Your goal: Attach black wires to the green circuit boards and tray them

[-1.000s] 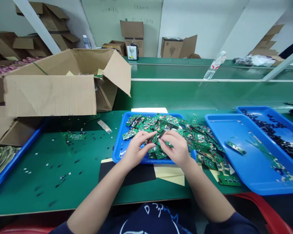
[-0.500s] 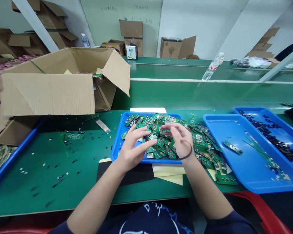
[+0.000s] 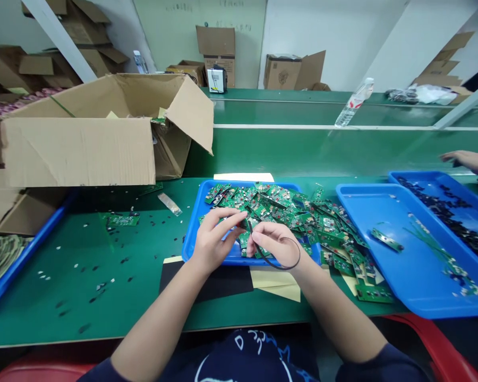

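Green circuit boards (image 3: 279,199) are heaped in a blue tray (image 3: 190,233) in front of me and spill over its right side. My left hand (image 3: 217,239) is over the tray's left part, its fingertips pinched on a small dark piece or board edge. My right hand (image 3: 273,244) is closed just beside it, holding a thin black strip (image 3: 258,249) between thumb and finger. A dark cord loops round by my right wrist. The fingertips partly hide what lies between them.
To the right are a blue tray (image 3: 354,204) with one board and small parts, and another (image 3: 396,178) with black pieces. Another person's hand (image 3: 468,159) reaches in there. A large open cardboard box (image 3: 79,151) stands at left; a bottle (image 3: 354,103) leans behind.
My hands have come together, the left fingers closing and the right one moving left and down. The black strip now shows between them. Another person's hand has appeared at the right.
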{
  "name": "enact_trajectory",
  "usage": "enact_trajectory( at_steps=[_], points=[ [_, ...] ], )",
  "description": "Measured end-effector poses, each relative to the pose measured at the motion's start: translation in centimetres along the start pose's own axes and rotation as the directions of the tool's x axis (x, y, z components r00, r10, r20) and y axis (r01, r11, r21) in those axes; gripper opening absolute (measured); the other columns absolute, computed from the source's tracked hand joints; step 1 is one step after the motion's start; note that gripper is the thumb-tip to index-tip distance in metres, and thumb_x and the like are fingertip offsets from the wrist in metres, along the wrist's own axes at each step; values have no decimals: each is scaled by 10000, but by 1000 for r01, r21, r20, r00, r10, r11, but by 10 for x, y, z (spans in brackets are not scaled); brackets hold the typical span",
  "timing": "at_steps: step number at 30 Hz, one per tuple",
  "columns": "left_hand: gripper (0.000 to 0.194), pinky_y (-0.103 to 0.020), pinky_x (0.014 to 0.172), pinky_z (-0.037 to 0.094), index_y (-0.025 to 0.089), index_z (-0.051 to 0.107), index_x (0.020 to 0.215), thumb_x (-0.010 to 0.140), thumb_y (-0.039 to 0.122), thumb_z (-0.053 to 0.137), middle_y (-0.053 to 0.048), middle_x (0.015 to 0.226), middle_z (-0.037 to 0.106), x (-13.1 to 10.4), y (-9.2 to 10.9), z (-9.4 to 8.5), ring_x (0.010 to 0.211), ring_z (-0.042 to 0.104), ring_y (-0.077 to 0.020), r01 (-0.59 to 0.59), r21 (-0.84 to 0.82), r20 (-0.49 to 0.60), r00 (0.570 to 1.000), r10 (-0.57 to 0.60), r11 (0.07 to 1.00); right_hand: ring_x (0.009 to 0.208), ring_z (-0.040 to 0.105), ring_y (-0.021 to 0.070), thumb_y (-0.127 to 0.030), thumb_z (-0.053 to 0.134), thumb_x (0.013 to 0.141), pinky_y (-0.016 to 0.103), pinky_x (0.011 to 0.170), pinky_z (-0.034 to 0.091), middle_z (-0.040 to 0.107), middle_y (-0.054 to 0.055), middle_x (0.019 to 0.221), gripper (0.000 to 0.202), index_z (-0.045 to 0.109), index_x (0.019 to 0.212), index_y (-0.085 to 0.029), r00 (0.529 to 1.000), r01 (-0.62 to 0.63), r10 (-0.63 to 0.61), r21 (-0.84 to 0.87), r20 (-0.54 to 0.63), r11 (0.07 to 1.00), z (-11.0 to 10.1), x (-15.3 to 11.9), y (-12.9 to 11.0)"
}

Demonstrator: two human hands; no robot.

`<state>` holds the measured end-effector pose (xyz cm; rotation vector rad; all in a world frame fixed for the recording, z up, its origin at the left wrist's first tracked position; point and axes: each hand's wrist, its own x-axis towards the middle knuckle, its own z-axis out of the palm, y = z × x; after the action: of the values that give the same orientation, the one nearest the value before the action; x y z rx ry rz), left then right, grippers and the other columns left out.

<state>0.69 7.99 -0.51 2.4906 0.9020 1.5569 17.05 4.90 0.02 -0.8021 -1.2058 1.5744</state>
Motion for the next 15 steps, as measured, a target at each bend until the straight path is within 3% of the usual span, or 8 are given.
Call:
enact_trajectory(
  at_steps=[5, 7, 11, 15],
  points=[
    [372, -233, 699, 508, 246, 597, 1140, 777, 189, 655, -26, 878, 629, 2, 1, -3, 774, 601, -121, 92, -131, 99, 992, -79, 987, 421, 564, 101, -438, 722, 655, 224, 444, 470, 585, -19, 482, 348, 541, 580, -150, 951, -298, 260, 274, 166, 915, -4, 4, 3],
    [348, -239, 695, 507, 234, 618, 1112, 767, 219, 667, -30, 863, 641, 2, 0, -4, 762, 603, -124, 128, -183, 135, 985, -104, 975, 403, 551, 93, -429, 731, 647, 214, 430, 460, 565, -32, 462, 354, 524, 577, -150, 939, -337, 295, 298, 179, 893, -6, 5, 2],
    [317, -265, 689, 519, 216, 654, 1050, 741, 281, 690, -44, 835, 657, 1, 1, -4, 756, 609, -144, 218, -249, 162, 970, -182, 944, 401, 559, 94, -477, 734, 626, 211, 428, 460, 574, -36, 462, 388, 517, 581, -158, 964, -266, 253, 234, 85, 935, -4, 5, 2],
    [317, -259, 668, 555, 212, 647, 1061, 760, 308, 669, -44, 832, 637, -1, 4, 0, 746, 621, -140, 363, -343, 222, 927, -301, 866, 403, 561, 97, -495, 709, 646, 226, 447, 476, 582, -42, 467, 368, 532, 618, -174, 985, -79, 90, 73, -148, 994, 1, 4, 4]
  ],
)
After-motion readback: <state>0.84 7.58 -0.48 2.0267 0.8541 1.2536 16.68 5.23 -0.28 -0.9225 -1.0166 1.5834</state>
